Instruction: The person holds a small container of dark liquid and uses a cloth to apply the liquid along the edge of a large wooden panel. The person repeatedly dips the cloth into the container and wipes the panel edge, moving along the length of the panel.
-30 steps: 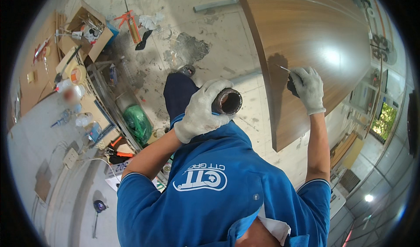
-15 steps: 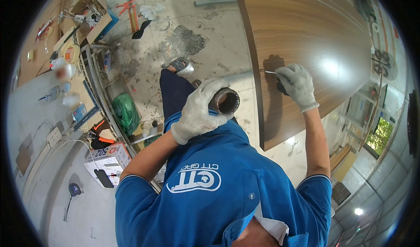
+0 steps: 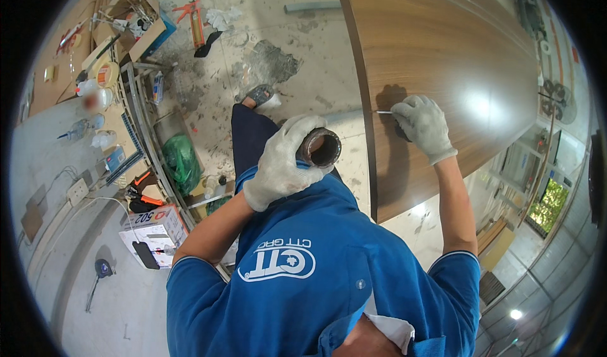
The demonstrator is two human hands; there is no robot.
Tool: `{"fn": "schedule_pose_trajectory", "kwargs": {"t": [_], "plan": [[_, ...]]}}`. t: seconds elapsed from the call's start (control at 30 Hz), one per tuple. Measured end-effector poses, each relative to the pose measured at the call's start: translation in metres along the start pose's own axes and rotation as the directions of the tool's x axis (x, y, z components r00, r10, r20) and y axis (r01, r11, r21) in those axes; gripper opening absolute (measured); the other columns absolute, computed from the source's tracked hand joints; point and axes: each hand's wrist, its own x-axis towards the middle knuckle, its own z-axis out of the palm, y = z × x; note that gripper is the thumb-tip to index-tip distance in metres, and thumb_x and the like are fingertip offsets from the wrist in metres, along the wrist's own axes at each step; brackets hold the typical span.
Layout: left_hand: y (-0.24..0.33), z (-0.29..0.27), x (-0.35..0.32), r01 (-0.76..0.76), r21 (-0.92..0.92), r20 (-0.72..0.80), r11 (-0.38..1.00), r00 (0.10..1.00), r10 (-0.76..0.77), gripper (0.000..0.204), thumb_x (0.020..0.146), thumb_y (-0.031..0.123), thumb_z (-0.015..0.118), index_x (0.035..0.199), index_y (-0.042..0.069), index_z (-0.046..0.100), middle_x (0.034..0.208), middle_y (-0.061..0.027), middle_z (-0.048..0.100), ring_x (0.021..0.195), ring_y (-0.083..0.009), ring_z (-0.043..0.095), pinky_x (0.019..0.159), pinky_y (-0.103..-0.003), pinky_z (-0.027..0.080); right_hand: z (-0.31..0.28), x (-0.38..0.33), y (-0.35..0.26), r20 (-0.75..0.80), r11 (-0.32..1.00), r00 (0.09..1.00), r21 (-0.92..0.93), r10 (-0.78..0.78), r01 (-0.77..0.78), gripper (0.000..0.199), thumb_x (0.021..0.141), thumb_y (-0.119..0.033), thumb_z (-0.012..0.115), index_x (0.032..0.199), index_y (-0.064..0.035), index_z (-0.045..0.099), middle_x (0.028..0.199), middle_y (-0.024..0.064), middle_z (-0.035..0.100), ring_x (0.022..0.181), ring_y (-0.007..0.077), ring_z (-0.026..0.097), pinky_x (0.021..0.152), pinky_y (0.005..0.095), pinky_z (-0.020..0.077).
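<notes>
- Your right hand (image 3: 422, 124), gloved, has slid leftward along the brown wood panel (image 3: 442, 60) since a second ago, fingers closed on a thin white stick, possibly a marker; the line seems to be advancing.
- Your left hand (image 3: 282, 162) stays wrapped around a dark tube (image 3: 321, 148) at chest height.
- The cardboard box (image 3: 136, 17) on the floor holds loose tools.
</notes>
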Motion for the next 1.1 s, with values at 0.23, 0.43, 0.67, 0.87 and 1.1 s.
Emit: {"fn": "schedule_pose_trajectory", "kwargs": {"t": [0.23,0.43,0.67,0.87,1.1], "plan": [[0.001,-0.01,0.006,-0.007,0.019,-0.029,1.0,1.0,0.008,0.075,0.064,0.012,0.091,0.132,0.004,0.06,0.125,-0.0182,0.066,0.115,-0.0348,0.067,0.1,-0.04,0.053,0.001,0.046,0.009,-0.077,0.999,0.997,-0.05,-0.015,0.011,0.006,0.09,-0.02,0.073,0.095,-0.0157,0.075,0.092,0.005,0.067,0.092,0.0283,0.067,0.083,0.0438,0.054],[0.003,-0.025,0.01,0.054,-0.008,-0.059,0.999,0.997,-0.054,0.075,0.065,0.01,0.091,0.133,0.005,0.059,0.128,-0.0171,0.065,0.117,-0.0325,0.066,0.102,-0.039,0.052,-0.011,0.1,0.017,-0.142,0.992,0.989,-0.128,-0.041,0.023,0.007,0.091,-0.02,0.072,0.095,-0.0161,0.076,0.093,0.0043,0.069,0.092,0.0279,0.067,0.084,0.0439,0.0549],[0.004,-0.045,0.025,0.103,-0.036,-0.078,0.994,0.991,-0.105,0.073,0.066,0.01,0.091,0.132,0.006,0.06,0.128,-0.0159,0.064,0.117,-0.0308,0.067,0.102,-0.038,0.053,-0.023,0.122,0.02,-0.037,0.991,0.999,-0.127,-0.038,0.033,0.008,0.092,-0.02,0.072,0.096,-0.0158,0.077,0.093,0.0043,0.069,0.093,0.0276,0.068,0.085,0.044,0.0554],[0.006,-0.059,0.036,0.117,-0.038,-0.068,0.992,0.991,-0.119,0.072,0.066,0.011,0.09,0.131,0.005,0.061,0.127,-0.0157,0.065,0.117,-0.0301,0.067,0.103,-0.038,0.053,-0.026,0.176,0.033,-0.11,0.989,0.994,-0.148,0.007,-0.023,0.01,0.094,-0.021,0.071,0.099,-0.0159,0.078,0.096,0.0042,0.071,0.095,0.0281,0.068,0.086,0.0442,0.0556],[0.004,-0.073,0.045,0.136,-0.061,-0.055,0.989,0.989,-0.14,0.073,0.065,0.011,0.09,0.132,0.005,0.061,0.127,-0.0155,0.066,0.119,-0.0305,0.066,0.105,-0.038,0.051,-0.03,0.176,0.031,-0.024,0.988,1.0,-0.154,0.017,-0.021,0.011,0.095,-0.022,0.071,0.1,-0.0162,0.078,0.099,0.0034,0.072,0.096,0.0275,0.069,0.086,0.0434,0.0562]]}}
